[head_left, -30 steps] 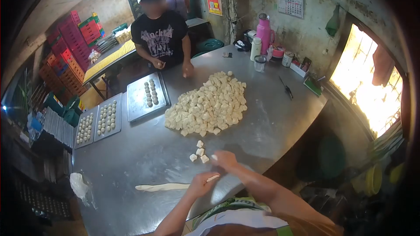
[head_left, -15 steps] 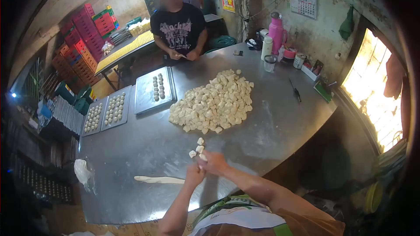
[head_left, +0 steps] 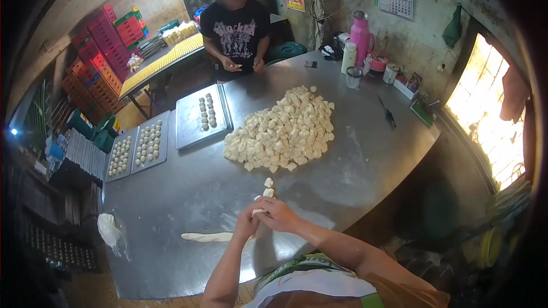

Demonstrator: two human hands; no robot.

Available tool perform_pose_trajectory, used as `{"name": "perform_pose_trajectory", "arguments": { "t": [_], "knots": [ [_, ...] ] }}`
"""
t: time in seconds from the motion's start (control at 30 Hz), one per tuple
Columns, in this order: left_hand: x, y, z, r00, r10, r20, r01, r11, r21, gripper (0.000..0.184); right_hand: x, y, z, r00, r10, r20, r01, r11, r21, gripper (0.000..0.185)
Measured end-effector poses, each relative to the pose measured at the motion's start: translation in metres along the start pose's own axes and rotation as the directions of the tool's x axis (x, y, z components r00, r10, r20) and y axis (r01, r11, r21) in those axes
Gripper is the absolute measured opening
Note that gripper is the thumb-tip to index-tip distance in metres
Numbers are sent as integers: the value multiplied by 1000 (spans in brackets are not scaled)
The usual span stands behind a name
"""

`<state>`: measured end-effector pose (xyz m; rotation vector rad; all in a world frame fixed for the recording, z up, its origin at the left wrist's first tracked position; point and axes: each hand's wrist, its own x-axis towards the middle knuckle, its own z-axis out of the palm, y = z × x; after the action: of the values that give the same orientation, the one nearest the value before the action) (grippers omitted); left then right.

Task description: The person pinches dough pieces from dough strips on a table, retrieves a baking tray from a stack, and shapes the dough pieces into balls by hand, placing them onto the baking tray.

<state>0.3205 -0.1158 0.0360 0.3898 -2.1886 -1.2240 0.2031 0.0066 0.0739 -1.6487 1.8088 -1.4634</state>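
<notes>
Near the table's front, my left hand is closed on a piece of pale dough. My right hand meets it from the right, fingers closed round the same dough. Small dough lumps lie just beyond my fingers, partly hidden by them. A long dough strip rests on the metal table, its right end passing behind my left forearm. Farther back sits a large heap of dough pieces.
Trays with rows of dough balls stand at left, beside a deeper tray. A white lump lies at the left edge. A person stands across the table. A pink flask, bottle, cup and knife-like tool are at back right.
My hands moved from apart to together beside the small lumps, then slightly nearer my body. The strip's free part looks shorter than at first. The co-worker's hands have parted slightly.
</notes>
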Motion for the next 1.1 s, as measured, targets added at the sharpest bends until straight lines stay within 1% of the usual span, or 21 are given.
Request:
{"name": "perform_pose_trajectory", "arguments": {
  "t": [0.03,0.07,0.1,0.17,0.2,0.3,0.33,0.4,0.43,0.47,0.57,0.6,0.7,0.73,0.83,0.87,0.97,1.0,1.03,1.07,1.1],
  "knots": [
    [4,-7,-4,989,-117,86,125,989,-83,40,9,-3,-1,998,-9,-63,9,1000,-6,38],
    [5,-11,-4,990,-112,92,120,989,-88,40,17,0,-4,998,-7,-69,6,1000,-12,38],
    [6,-3,-2,954,-200,223,185,979,88,40,21,8,-5,978,208,-4,-207,969,-139,39],
    [0,14,-3,811,-423,404,233,867,441,42,22,23,-6,788,614,52,-545,733,-406,42],
    [4,23,-10,814,-416,405,226,870,439,42,24,32,-11,790,612,45,-544,733,-409,42],
    [-8,50,-28,913,-162,375,161,986,33,32,5,47,-22,785,613,-86,-601,720,-348,38],
    [-9,37,-27,920,-161,357,163,986,24,32,6,47,-20,791,606,-76,-588,722,-363,38],
    [-16,-7,-30,984,-83,156,60,987,148,30,-2,32,4,960,276,-46,-276,907,-319,38],
    [-15,-25,-29,998,-20,55,7,976,216,29,3,28,8,995,85,-44,-94,950,-298,38],
    [-2,-15,-27,999,-10,44,1,977,213,29,13,24,5,997,73,-40,-82,948,-306,38],
    [0,20,-27,993,115,-40,-115,993,5,36,8,6,20,998,-34,59,38,996,-81,40],
    [-6,12,-25,992,111,-55,-110,994,17,36,8,6,21,996,-46,72,51,996,-72,40],
    [-19,-21,-11,963,-231,140,192,950,245,47,9,6,15,989,138,-46,-144,977,-159,43],
    [-26,-17,-9,963,-235,132,198,948,250,47,9,8,9,990,133,-39,-138,979,-153,43],
    [-33,45,-13,933,-5,359,-59,984,167,52,18,32,-12,816,566,116,-463,760,-456,46],
    [-34,45,-18,930,-13,368,-56,983,176,52,11,39,-10,815,568,117,-469,764,-444,46],
    [-31,36,-34,857,-452,247,405,888,219,39,-5,47,-9,993,111,40,-91,935,-344,46],
    [-33,35,-32,855,-453,252,403,887,224,39,-13,45,0,993,114,34,-96,935,-340,46],
    [-33,34,-29,961,-254,108,220,942,251,38,-12,30,8,989,93,111,-62,965,-256,46],
    [-28,32,-24,1000,-15,-18,19,955,294,37,-6,21,13,983,70,170,-39,983,-178,45],
    [-28,27,-15,967,225,-122,-172,923,343,36,-4,20,21,966,75,249,-61,996,-61,45]
  ]
}}
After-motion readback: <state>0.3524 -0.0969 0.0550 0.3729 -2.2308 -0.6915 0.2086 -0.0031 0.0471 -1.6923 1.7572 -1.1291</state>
